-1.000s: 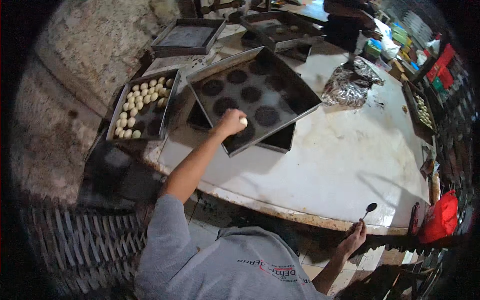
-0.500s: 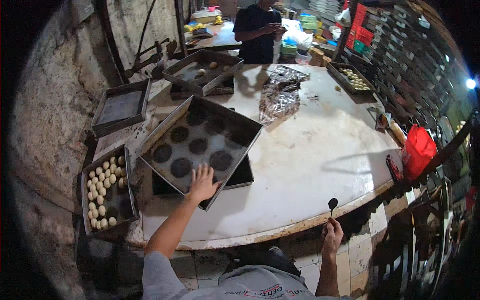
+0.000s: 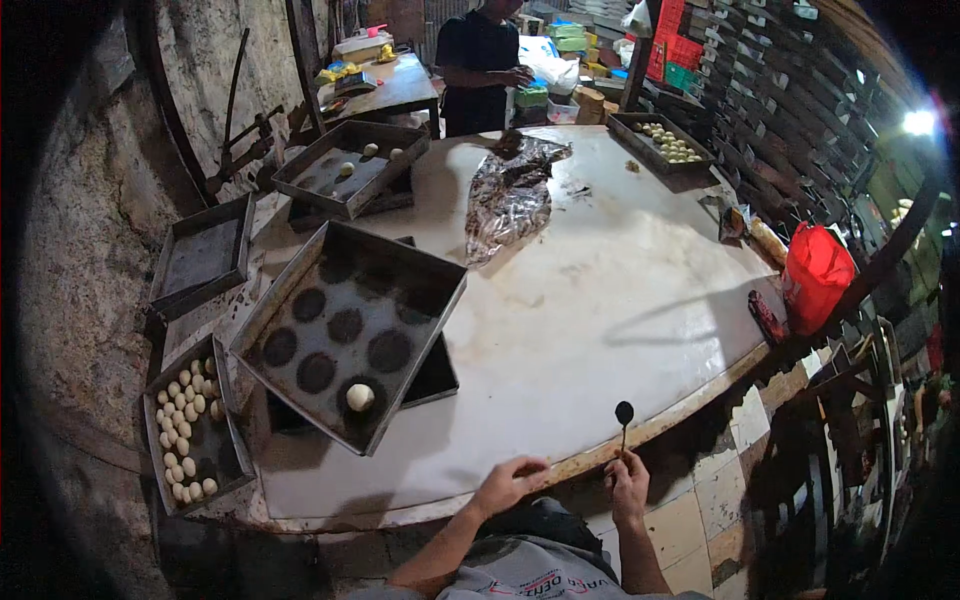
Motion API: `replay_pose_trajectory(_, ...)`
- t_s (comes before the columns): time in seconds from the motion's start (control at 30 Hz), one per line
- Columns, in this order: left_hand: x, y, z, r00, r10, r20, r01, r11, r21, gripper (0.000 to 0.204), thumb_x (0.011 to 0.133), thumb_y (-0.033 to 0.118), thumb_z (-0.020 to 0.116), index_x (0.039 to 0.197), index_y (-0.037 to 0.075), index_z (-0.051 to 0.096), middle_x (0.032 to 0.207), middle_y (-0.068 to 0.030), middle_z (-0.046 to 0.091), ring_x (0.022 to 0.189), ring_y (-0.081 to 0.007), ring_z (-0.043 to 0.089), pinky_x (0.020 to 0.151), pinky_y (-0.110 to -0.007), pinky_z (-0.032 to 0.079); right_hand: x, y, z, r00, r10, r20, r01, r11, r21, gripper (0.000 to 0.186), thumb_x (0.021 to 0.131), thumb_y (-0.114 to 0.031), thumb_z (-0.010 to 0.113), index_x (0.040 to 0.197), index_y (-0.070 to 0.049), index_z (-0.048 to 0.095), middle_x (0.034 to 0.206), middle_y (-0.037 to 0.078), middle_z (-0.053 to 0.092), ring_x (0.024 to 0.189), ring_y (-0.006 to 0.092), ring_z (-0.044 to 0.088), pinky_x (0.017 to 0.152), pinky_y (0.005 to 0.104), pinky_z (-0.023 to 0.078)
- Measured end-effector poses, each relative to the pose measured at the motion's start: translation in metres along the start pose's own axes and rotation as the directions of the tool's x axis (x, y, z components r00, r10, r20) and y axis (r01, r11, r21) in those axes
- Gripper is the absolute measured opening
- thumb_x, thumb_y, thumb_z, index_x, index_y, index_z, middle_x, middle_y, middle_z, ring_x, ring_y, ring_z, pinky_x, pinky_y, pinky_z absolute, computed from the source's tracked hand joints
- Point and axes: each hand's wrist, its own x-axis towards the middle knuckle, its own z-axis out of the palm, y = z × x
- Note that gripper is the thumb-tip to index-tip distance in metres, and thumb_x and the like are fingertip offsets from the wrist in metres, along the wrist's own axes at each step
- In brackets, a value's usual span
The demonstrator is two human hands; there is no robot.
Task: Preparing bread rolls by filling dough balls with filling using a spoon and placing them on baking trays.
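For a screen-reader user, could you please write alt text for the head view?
One pale dough ball sits in a dark metal baking tray on a round white table; the person's left hand rests at its edge, the right hand holds a small dark spoon.

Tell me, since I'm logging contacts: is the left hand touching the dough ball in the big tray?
Apart. The head view shows the left hand at the table's near edge, bare tabletop between it and the dough ball.
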Motion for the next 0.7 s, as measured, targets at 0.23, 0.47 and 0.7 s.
replay_pose_trajectory(0.23, 0.006, -0.009, 0.014, 0.988, -0.058, -0.141, 0.045, 0.995, -0.091, 0.018, 0.08, 0.012, 0.06, 0.093, 0.0, 0.06, 0.095, -0.0089, 0.061, 0.087, -0.0129, 0.056, 0.079, -0.026, 0.045, 0.08, -0.003, -0.005, 0.983, 0.026, 0.182, -0.024, 1.0, -0.009, 0.019, 0.086, -0.009, 0.046, 0.102, 0.001, 0.049, 0.075, 0.005, 0.053, 0.057, 0.0084, 0.046, 0.052, 0.0212, 0.038)
replay_pose_trajectory(0.47, -0.097, 0.003, -0.122, 0.468, 0.316, -0.825, -0.306, 0.934, 0.184, 0.009, 0.076, 0.01, 0.063, 0.074, 0.002, 0.057, 0.087, -0.009, 0.059, 0.084, -0.0192, 0.056, 0.077, -0.031, 0.044, 0.133, -0.044, 0.041, 0.968, -0.056, 0.245, 0.054, 0.998, 0.016, 0.018, 0.085, -0.006, 0.044, 0.101, 0.002, 0.048, 0.072, 0.006, 0.051, 0.052, 0.0065, 0.042, 0.045, 0.0188, 0.033)
replay_pose_trajectory(0.7, -0.324, -0.054, -0.398, -0.069, 0.335, -0.94, 0.38, 0.88, 0.285, 0.025, 0.087, 0.022, 0.051, 0.099, 0.001, 0.055, 0.097, -0.0089, 0.058, 0.09, -0.0195, 0.053, 0.079, -0.031, 0.041, 0.074, -0.015, 0.068, 0.978, -0.137, 0.157, 0.12, 0.986, 0.113, 0.017, 0.084, -0.003, 0.043, 0.1, 0.001, 0.049, 0.072, 0.006, 0.051, 0.047, 0.0048, 0.037, 0.042, 0.0189, 0.029)
